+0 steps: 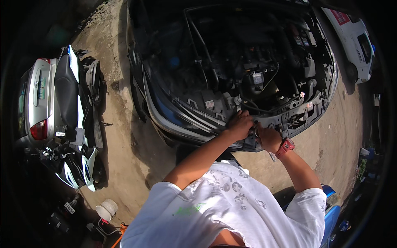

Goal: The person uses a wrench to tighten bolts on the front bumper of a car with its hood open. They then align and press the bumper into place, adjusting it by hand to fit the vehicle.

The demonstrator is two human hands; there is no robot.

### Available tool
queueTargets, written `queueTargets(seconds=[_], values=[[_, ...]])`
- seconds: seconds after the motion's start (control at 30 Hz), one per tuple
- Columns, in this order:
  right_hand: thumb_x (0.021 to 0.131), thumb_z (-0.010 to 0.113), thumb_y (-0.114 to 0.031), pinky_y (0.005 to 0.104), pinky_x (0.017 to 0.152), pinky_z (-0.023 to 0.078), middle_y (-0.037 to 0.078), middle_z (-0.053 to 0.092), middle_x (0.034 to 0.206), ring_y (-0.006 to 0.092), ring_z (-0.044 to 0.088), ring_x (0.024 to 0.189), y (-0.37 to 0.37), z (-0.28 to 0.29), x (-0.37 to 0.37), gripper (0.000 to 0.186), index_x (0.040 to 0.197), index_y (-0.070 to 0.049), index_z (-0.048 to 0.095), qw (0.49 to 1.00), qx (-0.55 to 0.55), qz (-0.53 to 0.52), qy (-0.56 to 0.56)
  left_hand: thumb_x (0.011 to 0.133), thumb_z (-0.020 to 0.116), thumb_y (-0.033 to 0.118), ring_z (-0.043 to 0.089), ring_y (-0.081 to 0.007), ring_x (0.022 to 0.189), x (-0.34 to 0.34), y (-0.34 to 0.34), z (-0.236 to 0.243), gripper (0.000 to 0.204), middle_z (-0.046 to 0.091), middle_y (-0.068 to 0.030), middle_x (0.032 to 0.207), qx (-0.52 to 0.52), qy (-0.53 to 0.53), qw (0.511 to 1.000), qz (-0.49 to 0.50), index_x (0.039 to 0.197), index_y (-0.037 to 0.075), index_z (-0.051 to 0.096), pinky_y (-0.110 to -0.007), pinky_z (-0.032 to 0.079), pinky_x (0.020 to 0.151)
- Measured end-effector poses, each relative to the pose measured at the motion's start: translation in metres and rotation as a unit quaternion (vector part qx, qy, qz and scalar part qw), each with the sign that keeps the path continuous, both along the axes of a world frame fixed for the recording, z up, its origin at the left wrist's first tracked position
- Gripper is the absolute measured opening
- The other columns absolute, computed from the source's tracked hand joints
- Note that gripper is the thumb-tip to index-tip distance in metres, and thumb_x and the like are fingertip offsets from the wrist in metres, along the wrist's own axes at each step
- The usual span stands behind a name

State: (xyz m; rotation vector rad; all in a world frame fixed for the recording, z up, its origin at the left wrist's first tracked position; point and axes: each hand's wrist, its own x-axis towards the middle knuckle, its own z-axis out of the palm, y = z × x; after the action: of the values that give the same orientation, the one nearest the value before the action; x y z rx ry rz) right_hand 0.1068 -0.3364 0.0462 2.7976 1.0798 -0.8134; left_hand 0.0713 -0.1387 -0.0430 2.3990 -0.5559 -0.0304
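Both arms reach forward, left hand (240,124) and right hand (268,138) side by side.

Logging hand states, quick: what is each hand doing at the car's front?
Left hand: curled on the front panel of the car; grip unclear.
Right hand: closed beside it; what it holds cannot be told.

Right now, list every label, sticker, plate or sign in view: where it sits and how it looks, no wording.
Sticker: on the engine bay's front panel, left of the left hand; small, white with red.
Sticker: on the bay's right side, above the right hand; small, round, white and red.
Sign: on the white vehicle, top right; red panel.
Plate: on the silver car, far left; pale, narrow.
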Motion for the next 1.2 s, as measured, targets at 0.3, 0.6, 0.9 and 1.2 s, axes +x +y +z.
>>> queueTargets(seconds=[0.3, 0.6, 0.9, 1.2], values=[[0.095, 0.073, -0.022, 0.0481, 0.070, 0.059, 0.019, 0.074, 0.089, 0.0379, 0.075, 0.085, -0.002, 0.002, 0.005, 0.048, 0.134, -0.003, 0.053, 0.999, -0.035, 0.008, -0.003, 0.082, 0.084, 0.027, 0.057, -0.0269, 0.120, 0.008, 0.001, -0.002, 0.020, 0.071, -0.0027, 0.112, 0.000, -0.001, 1.000, -0.004, 0.096, 0.013, 0.081, -0.045, 0.041, 0.109], [0.093, 0.065, -0.016, 0.0485, 0.110, 0.048, 0.015, 0.070, 0.119, 0.0346, 0.062, 0.125, 0.009, 0.005, 0.010, 0.027, 0.119, -0.018, 0.071, 0.978, 0.064, 0.072, -0.185, 0.081, 0.086, 0.023, 0.058, -0.0273, 0.118, 0.007, 0.005, 0.005, 0.023, 0.071, -0.0020, 0.113, 0.002, -0.014, 1.000, 0.009, 0.103, 0.015, 0.081, -0.046, 0.043, 0.106], [0.081, 0.063, 0.004, 0.0467, 0.096, 0.052, 0.016, 0.067, 0.106, 0.0385, 0.062, 0.111, -0.026, 0.047, 0.002, 0.035, 0.114, -0.010, 0.066, 0.983, 0.095, -0.075, -0.138, 0.084, 0.084, 0.021, 0.060, -0.0301, 0.125, 0.019, 0.003, 0.006, 0.025, 0.075, -0.0057, 0.115, 0.012, 0.039, 0.999, -0.027, 0.109, 0.016, 0.083, -0.047, 0.041, 0.112], [0.079, 0.067, 0.009, 0.0519, 0.087, 0.051, 0.020, 0.065, 0.105, 0.0436, 0.061, 0.103, -0.041, 0.054, -0.088, 0.043, 0.118, -0.005, 0.056, 0.950, 0.166, -0.260, -0.055, 0.081, 0.082, 0.021, 0.062, -0.0316, 0.123, 0.056, -0.014, 0.023, 0.017, 0.077, -0.0101, 0.107, 0.167, 0.088, 0.970, -0.151, 0.097, 0.014, 0.083, -0.048, 0.044, 0.111]])
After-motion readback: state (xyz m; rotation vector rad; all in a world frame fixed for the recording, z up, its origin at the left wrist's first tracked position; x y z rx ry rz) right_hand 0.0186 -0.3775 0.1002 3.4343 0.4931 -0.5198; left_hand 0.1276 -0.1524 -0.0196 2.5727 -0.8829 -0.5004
